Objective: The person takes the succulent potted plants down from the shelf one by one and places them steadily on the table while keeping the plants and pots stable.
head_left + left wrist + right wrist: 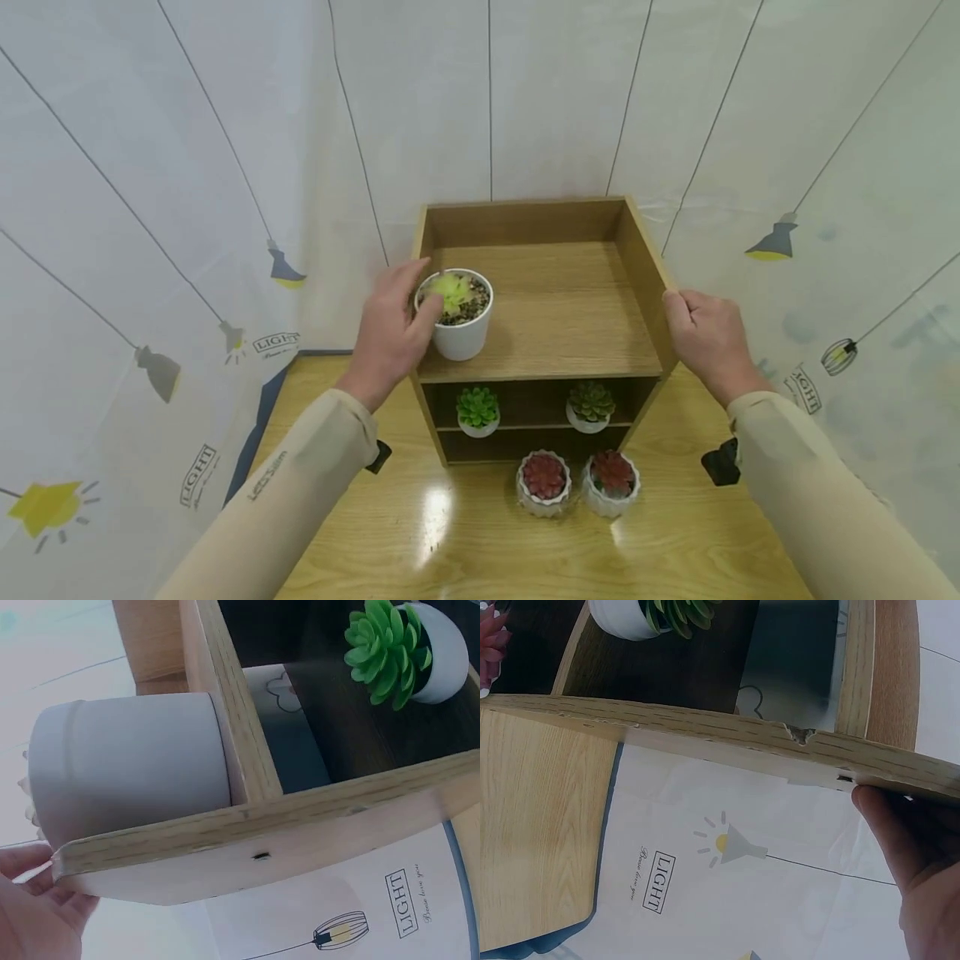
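Five potted plants show in the head view: one yellow-green plant (452, 292) left of centre, two green plants (477, 407) (591, 400) below centre and two red plants (543, 475) (612, 474) lower still. There is one wooden shelf (555, 308) at mid-frame, two hands (392, 321) (708, 333), one each side, and three printed LIGHT labels (276, 342) (198, 476) (806, 389), two left, one right.

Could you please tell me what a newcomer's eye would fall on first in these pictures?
Probably the wooden shelf in the middle, with the left hand and right hand at its sides. Next might come the large white pot on its top left, holding a green plant. Two red plants stand on the table in front.
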A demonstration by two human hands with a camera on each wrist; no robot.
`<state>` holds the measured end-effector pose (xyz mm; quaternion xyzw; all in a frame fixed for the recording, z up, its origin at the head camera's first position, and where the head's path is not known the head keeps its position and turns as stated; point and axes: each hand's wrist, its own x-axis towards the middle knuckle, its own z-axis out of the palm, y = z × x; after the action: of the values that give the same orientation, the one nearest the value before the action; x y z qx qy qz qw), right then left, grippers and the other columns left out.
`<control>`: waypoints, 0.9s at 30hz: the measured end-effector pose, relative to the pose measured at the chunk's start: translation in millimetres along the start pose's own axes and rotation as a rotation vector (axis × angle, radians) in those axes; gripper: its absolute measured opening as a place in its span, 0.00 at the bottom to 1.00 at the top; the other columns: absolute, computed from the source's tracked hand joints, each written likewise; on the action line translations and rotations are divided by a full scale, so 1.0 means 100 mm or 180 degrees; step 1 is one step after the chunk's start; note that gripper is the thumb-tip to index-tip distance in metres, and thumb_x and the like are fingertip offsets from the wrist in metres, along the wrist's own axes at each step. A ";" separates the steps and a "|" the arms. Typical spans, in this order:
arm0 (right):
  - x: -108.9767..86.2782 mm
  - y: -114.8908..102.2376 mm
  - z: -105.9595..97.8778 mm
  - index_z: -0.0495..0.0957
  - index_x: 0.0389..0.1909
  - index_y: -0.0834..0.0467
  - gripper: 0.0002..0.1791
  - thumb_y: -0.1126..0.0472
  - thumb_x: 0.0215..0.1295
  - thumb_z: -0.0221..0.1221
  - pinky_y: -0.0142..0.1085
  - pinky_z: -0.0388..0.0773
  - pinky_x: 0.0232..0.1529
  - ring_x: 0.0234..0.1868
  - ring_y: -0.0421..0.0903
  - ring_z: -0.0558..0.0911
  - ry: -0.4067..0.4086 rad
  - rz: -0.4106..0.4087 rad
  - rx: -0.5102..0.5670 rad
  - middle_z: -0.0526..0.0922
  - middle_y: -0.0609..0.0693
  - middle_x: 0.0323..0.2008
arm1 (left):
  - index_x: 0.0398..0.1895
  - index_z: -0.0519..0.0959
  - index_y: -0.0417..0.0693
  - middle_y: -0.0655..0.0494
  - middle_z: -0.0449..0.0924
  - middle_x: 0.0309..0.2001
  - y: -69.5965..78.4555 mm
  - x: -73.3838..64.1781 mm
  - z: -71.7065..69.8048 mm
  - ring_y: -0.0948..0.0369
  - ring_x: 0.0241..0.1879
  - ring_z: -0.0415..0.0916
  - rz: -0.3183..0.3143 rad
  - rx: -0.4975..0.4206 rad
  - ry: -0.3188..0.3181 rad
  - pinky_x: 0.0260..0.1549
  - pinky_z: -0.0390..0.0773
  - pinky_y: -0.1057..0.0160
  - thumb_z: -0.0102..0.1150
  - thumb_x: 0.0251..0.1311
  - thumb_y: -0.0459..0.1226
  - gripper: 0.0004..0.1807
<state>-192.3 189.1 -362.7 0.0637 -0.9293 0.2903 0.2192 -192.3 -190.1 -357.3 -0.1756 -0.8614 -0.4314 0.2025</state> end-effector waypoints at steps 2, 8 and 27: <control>0.00 0.00 0.00 0.58 0.11 0.55 0.30 0.55 0.80 0.41 0.35 0.52 0.16 0.12 0.43 0.53 0.0014 -0.0007 -0.0008 0.56 0.44 0.09 | 0.73 0.69 0.38 0.41 0.73 0.68 -0.01 0.04 0.03 0.47 0.69 0.69 0.0046 -0.0002 -0.0086 0.68 0.69 0.45 0.49 0.72 0.47 0.32; 0.00 0.01 0.01 0.58 0.11 0.55 0.30 0.55 0.80 0.41 0.35 0.52 0.16 0.12 0.43 0.53 0.0041 -0.0037 -0.0015 0.56 0.44 0.09 | 0.74 0.67 0.41 0.42 0.71 0.67 -0.07 0.11 0.11 0.48 0.63 0.71 0.0026 0.0082 -0.0215 0.63 0.72 0.44 0.48 0.67 0.55 0.39; -0.01 -0.02 0.00 0.58 0.11 0.55 0.30 0.56 0.79 0.42 0.35 0.52 0.15 0.12 0.43 0.53 0.0067 -0.0012 0.0029 0.56 0.44 0.08 | 0.75 0.65 0.43 0.47 0.70 0.68 -0.08 0.13 0.20 0.52 0.59 0.71 -0.0029 0.0676 -0.0422 0.53 0.79 0.48 0.71 0.50 0.64 0.54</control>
<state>-191.1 187.3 -361.8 0.0634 -0.9255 0.2948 0.2292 -211.2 -176.4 -367.4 -0.1774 -0.9145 -0.3261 0.1606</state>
